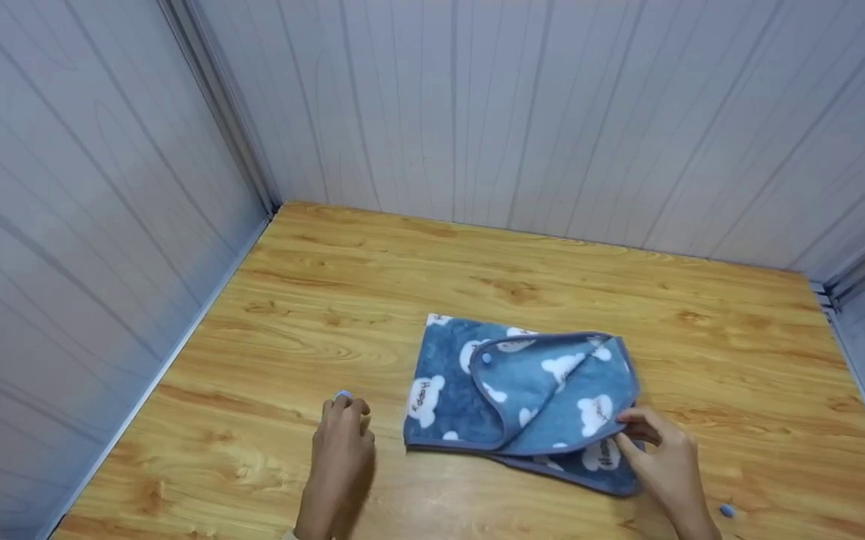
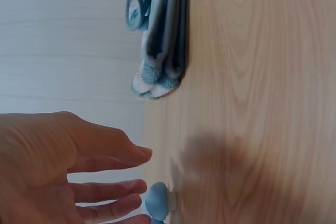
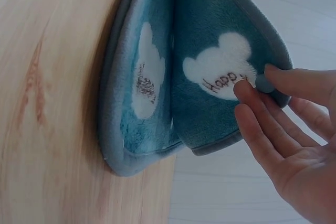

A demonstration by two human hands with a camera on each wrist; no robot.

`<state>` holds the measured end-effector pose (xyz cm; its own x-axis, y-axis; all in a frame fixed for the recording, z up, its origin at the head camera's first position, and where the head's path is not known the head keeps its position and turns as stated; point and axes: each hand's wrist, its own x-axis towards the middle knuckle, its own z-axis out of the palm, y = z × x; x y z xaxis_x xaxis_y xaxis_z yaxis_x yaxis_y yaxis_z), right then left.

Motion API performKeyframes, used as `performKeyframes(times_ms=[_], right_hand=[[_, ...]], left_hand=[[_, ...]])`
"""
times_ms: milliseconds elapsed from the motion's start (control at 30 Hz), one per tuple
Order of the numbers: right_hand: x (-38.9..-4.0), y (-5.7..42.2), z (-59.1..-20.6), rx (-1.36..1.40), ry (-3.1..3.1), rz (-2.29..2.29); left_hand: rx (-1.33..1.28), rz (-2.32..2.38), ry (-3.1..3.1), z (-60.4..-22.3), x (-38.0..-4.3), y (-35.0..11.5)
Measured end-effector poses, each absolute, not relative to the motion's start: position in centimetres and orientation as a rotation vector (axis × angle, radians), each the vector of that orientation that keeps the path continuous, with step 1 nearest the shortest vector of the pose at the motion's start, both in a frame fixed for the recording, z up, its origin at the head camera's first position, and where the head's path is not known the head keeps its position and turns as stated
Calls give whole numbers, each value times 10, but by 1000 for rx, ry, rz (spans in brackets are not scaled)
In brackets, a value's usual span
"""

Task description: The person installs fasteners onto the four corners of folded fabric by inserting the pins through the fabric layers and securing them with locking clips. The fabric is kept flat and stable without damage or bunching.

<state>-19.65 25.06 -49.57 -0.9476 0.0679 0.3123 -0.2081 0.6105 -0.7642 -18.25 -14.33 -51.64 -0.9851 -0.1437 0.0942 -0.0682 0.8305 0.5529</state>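
A folded blue fleece blanket (image 1: 447, 405) with white bear heads lies on the table, its upper layer folded back. My right hand (image 1: 661, 454) pinches that layer's corner, which is lifted off the layer beneath in the right wrist view. A small blue knob (image 3: 265, 83) shows between thumb and fingers there. Left of the blanket, my left hand (image 1: 343, 442) is low over the table with loosely bent fingers, thumb apart from them. Right at its fingertips stands a small blue mushroom-shaped pin (image 2: 157, 201). A similar blue knob (image 1: 486, 358) sits on the blanket's folded-back flap.
Another small blue piece (image 1: 726, 510) lies on the wood-grain table (image 1: 252, 360) by my right wrist. Pale panel walls (image 1: 477, 112) stand along the back and both sides of the table.
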Motion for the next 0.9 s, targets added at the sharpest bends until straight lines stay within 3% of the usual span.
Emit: performKeyframes(times_ms=[567, 900], right_hand=[[-197, 249, -496, 118, -2524, 1298], [-197, 251, -496, 123, -2527, 1270]], left_hand=[[131, -752, -2897, -520, -184, -144], [220, -961, -2852, -520, -190, -142]])
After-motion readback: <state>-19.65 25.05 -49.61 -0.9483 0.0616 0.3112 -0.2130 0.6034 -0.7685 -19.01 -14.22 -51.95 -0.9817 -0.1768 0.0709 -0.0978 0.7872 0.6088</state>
